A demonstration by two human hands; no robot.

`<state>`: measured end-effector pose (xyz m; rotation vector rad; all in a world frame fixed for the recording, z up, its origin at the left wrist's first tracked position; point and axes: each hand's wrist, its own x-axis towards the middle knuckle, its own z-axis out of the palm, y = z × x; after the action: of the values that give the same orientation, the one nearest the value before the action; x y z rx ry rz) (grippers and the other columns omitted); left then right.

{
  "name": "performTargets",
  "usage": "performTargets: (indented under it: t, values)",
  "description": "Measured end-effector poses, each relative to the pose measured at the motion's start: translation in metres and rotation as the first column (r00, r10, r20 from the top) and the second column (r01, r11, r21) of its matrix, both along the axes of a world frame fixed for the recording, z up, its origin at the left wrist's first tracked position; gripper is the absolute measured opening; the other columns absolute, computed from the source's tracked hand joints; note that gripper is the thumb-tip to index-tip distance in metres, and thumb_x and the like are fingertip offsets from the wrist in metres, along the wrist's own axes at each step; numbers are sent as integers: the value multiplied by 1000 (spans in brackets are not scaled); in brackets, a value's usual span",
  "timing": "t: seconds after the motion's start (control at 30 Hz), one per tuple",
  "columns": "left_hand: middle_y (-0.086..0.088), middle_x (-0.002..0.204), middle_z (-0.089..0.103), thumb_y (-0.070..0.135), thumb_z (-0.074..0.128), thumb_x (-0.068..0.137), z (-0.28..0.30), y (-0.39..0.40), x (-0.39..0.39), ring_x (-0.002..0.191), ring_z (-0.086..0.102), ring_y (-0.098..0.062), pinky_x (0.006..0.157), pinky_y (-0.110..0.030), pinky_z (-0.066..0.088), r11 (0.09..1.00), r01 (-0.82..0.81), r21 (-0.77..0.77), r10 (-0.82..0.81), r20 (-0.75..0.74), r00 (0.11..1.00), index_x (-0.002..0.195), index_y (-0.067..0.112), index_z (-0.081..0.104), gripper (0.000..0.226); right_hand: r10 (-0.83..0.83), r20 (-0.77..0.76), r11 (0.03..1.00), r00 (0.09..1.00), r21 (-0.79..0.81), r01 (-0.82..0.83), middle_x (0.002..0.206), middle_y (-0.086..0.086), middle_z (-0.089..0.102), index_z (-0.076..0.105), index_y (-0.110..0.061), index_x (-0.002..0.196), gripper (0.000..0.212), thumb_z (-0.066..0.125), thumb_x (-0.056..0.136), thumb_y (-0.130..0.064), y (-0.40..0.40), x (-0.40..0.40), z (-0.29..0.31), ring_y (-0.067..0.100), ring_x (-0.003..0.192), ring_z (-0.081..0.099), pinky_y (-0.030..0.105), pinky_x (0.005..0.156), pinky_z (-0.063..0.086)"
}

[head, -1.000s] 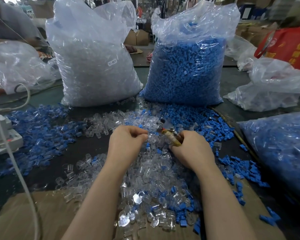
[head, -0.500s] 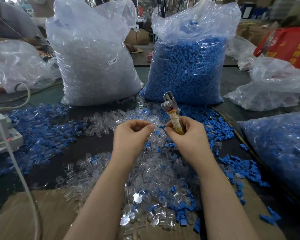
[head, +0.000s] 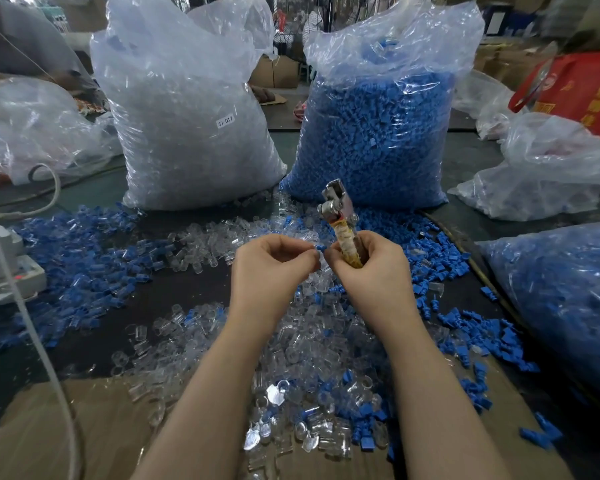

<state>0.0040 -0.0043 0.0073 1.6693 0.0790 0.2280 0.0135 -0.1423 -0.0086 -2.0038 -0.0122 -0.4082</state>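
Note:
My right hand (head: 368, 268) grips a small metal tool (head: 336, 207) by its tape-wrapped handle, the metal head pointing up and away. My left hand (head: 271, 265) pinches a small part at its fingertips, right beside the fingers of my right hand; a bit of blue (head: 321, 248) shows between them. Both hands hover over a heap of clear plastic caps (head: 312, 344) mixed with blue plastic pieces (head: 433, 251) on the dark table.
A big bag of clear caps (head: 187, 112) and a big bag of blue pieces (head: 374, 133) stand behind. Another blue-filled bag (head: 561, 292) lies right. Assembled blue-and-clear parts (head: 73, 258) spread left, near a white cable (head: 42, 344) and a grey device (head: 7, 268). Cardboard (head: 66, 427) covers the front edge.
My right hand lifted the tool from lying low over the heap until it pointed upward. Both hands rose slightly and their fingertips came together.

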Motion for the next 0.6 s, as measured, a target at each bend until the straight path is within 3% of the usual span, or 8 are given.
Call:
performTargets:
  t: [0.13, 0.27, 0.37, 0.6]
  values:
    - [4, 67, 73, 7, 76, 78, -1, -3, -1, 61, 68, -6, 55, -21, 50, 994, -27, 107, 18, 84, 996, 73, 21, 74, 15, -9, -17, 1000, 1000, 2, 9, 59, -9, 58, 63, -21, 76, 17, 74, 84, -31, 1, 0, 1, 7, 55, 52, 32, 56, 45]
    - [13, 69, 73, 8, 77, 78, -2, -5, -1, 67, 70, -3, 62, -19, 56, 975, -42, 218, 12, 140, 990, 74, 27, 74, 20, 49, -39, 998, 998, 51, -47, 53, -17, 56, 65, -18, 79, 15, 71, 87, -28, -1, -1, 1, 3, 50, 45, 31, 53, 39]
    - [15, 68, 72, 8, 77, 78, -3, -5, -1, 66, 69, -1, 61, -15, 53, 970, -52, 238, 16, 153, 988, 73, 28, 72, 21, 96, -54, 990, 994, 110, -90, 55, -11, 56, 67, -14, 82, 10, 70, 87, -23, -2, -2, 3, 4, 53, 46, 34, 56, 42]
    - [6, 68, 72, 15, 78, 82, -5, -4, 0, 66, 70, -7, 62, -24, 58, 972, -85, 218, 52, 152, 987, 75, 21, 71, 11, 189, -90, 975, 978, 136, -175, 76, 4, 67, 69, -20, 85, 5, 68, 86, -15, -4, -4, 6, 12, 63, 56, 37, 63, 52]
